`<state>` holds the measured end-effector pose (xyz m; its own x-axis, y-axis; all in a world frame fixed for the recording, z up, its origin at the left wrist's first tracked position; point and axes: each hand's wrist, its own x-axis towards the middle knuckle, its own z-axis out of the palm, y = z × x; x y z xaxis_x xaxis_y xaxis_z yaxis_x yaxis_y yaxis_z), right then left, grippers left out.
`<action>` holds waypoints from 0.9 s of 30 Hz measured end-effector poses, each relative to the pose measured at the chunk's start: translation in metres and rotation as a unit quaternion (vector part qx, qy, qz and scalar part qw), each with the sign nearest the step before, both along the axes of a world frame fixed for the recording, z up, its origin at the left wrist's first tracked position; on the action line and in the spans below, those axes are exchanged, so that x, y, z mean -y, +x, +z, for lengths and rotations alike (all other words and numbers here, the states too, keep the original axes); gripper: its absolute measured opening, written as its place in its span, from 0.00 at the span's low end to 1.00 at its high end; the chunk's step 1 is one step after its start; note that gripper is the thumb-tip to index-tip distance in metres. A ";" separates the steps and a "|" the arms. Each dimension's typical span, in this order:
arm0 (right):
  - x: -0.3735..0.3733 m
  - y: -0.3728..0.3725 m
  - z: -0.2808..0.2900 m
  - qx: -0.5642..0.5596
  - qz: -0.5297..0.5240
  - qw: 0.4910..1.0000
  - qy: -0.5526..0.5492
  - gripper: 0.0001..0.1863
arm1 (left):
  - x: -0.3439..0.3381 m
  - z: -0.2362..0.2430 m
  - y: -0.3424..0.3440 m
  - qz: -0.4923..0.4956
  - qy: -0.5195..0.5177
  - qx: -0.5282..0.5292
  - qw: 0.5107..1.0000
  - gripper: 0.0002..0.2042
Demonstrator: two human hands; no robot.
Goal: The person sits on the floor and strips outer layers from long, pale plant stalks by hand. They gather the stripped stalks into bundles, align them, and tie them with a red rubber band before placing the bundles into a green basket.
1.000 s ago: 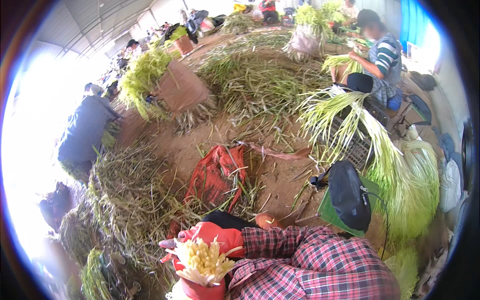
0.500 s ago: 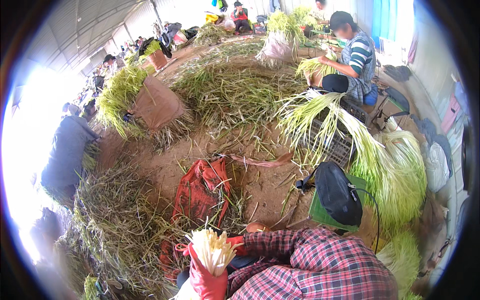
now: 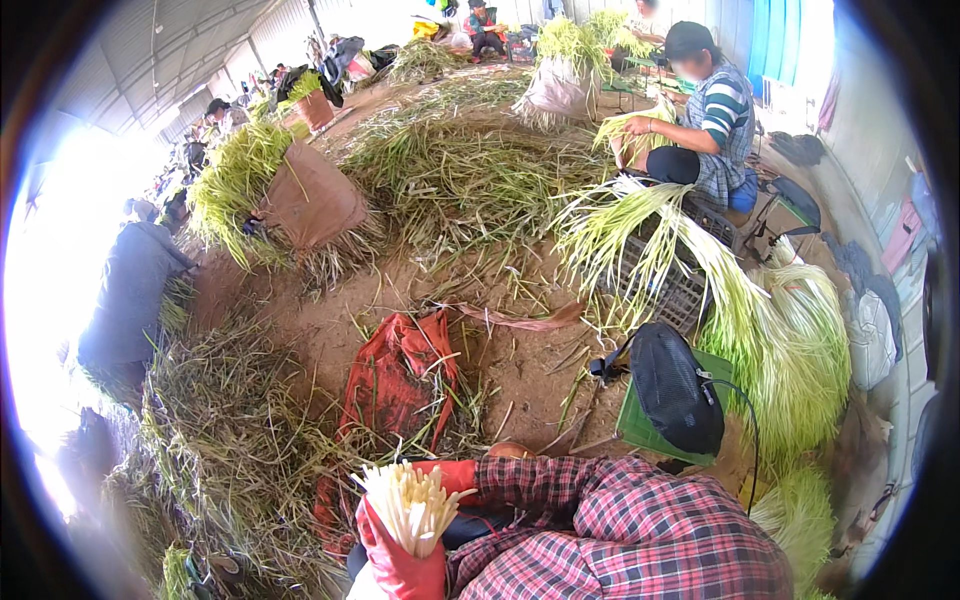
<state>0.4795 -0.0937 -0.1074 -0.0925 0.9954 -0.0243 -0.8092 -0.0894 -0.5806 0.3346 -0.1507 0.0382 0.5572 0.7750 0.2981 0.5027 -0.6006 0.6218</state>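
Note:
In the head view, my left hand (image 3: 400, 560), in a red glove, is closed around an upright bundle of pale stalks (image 3: 410, 505) at the bottom centre, cut ends up. My right hand (image 3: 450, 476), also gloved red, is just behind the bundle at its top, its fingers hidden by the stalks. A red plaid sleeve runs to it from the lower right. Above the bundle lies a dirty red sack (image 3: 390, 365) among loose leaves.
Leaf piles (image 3: 220, 420) lie left, a tan-wrapped bundle (image 3: 310, 195) beyond. At right are a green stool (image 3: 640, 430) bearing a black pad (image 3: 675, 390), a crate (image 3: 665, 300) and long pale-green stalks (image 3: 780, 360). A co-worker (image 3: 730, 130) sits handling stalks; others work behind.
Since a second ago the view has shifted, so the surroundings sit further left. The bundle in my left hand has turned slightly and its ends show more from the side. The co-worker's hands have moved.

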 end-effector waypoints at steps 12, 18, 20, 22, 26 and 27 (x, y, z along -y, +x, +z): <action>-0.003 0.007 -0.004 -0.018 -0.022 0.999 -0.021 0.18 | -0.010 0.000 0.001 0.001 -0.004 -0.006 1.000 0.48; 0.009 0.004 -0.006 -0.039 -0.025 0.998 -0.044 0.18 | -0.025 0.007 -0.004 0.032 -0.041 -0.072 0.996 0.46; 0.017 0.005 -0.009 -0.050 -0.029 0.997 -0.050 0.18 | -0.031 0.008 0.000 0.022 -0.036 -0.081 0.996 0.48; 0.023 0.007 -0.014 -0.062 -0.037 0.996 -0.052 0.18 | -0.037 0.007 0.005 0.018 -0.032 -0.095 0.995 0.49; 0.029 0.004 -0.022 -0.108 -0.062 0.991 -0.051 0.17 | -0.043 -0.004 0.012 0.022 -0.027 -0.144 0.989 0.47; 0.033 0.005 -0.021 -0.118 -0.069 0.989 -0.058 0.17 | -0.043 -0.009 0.013 0.025 -0.035 -0.159 0.986 0.46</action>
<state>0.4846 -0.1266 -0.1285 0.0272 0.9908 -0.1326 -0.9300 -0.0235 -0.3669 0.3476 -0.1080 0.0295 0.5752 0.8158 0.0598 0.7060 -0.5320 0.4675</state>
